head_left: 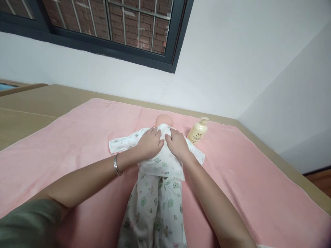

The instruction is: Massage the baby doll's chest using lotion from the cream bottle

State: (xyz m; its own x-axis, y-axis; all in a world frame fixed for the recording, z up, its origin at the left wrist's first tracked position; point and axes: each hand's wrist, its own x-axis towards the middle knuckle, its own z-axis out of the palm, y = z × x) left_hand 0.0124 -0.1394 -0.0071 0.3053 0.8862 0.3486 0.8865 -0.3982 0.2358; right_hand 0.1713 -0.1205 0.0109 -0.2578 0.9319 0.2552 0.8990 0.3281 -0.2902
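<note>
Doll (162,168) under L hand (150,144) & R hand (178,144), w/ head (164,120) just beyond.

I am in a plain indoor room set up for baby care; whether a home nursery or a training room, I cannot tell. A pink sheet (232,165) covers most of a wood-toned bench (62,94) against white walls (219,62). On it lies a baby doll (164,120) in white printed clothes (161,169), with a cream-coloured pump bottle (198,131) near its shoulder: the nursery signs. Above, a dark-framed sliding window (111,52) with metal bars (123,26) faces a brick wall (146,29) outside.
</note>
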